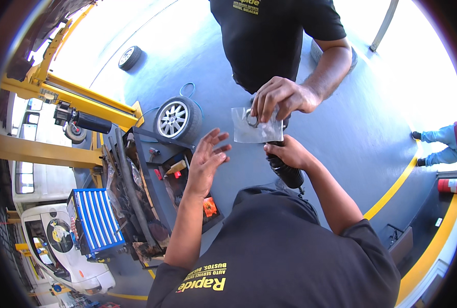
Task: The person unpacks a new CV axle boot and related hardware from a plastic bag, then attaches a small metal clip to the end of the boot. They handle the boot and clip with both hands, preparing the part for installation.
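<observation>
My left hand [206, 158] is raised at the centre left, its fingers apart and nothing in it. My right hand [290, 153] is closed around the upper end of a black part with a ribbed rubber boot [286, 172], which slants down in front of my body. Just above, a co-worker's hand [280, 98] pinches a clear plastic bag [254, 134] from the top. A dark ring-shaped piece [251, 119] shows through the plastic. The bag hangs between my two hands, close to the right one, and covers part of what lies behind it.
A black tool cart [151, 149] stands at my left, near a blue drawer cabinet [96, 218] and long pipes. Beyond it lies a wheel [176, 119] with a blue hose. Yellow lift arms [46, 150] reach in from the left. Another person's legs [439, 143] show far right.
</observation>
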The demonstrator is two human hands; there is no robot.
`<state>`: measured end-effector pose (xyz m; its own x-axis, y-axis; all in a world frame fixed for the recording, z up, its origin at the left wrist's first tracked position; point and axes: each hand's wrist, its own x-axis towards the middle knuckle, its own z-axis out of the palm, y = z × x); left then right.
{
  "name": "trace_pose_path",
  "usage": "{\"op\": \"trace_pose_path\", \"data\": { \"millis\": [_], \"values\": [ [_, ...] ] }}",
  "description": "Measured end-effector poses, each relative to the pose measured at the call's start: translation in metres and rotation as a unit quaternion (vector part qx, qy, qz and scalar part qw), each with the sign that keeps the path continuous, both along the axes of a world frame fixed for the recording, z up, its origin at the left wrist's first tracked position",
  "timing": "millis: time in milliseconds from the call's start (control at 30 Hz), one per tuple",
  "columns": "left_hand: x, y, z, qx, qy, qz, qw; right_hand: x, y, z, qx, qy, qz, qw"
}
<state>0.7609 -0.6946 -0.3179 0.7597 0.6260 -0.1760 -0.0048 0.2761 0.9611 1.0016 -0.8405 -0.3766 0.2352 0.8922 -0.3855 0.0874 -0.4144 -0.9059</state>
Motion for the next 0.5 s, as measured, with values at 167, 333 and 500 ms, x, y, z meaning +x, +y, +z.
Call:
{"op": "trace_pose_path", "data": {
  "millis": [167,333,500],
  "values": [
    [0.028,-0.009,0.005,0.082,0.011,-0.065,0.994,0.001,-0.013,0.000,0.012,0.002,-0.024,1.000],
    [0.062,-0.019,-0.001,0.150,0.040,-0.065,0.986,0.001,-0.026,0.004,0.043,-0.006,-0.030,0.999],
    [0.089,-0.031,0.002,0.225,0.063,-0.116,0.965,0.001,-0.035,0.011,0.044,0.005,-0.018,0.999]
  ]
}}
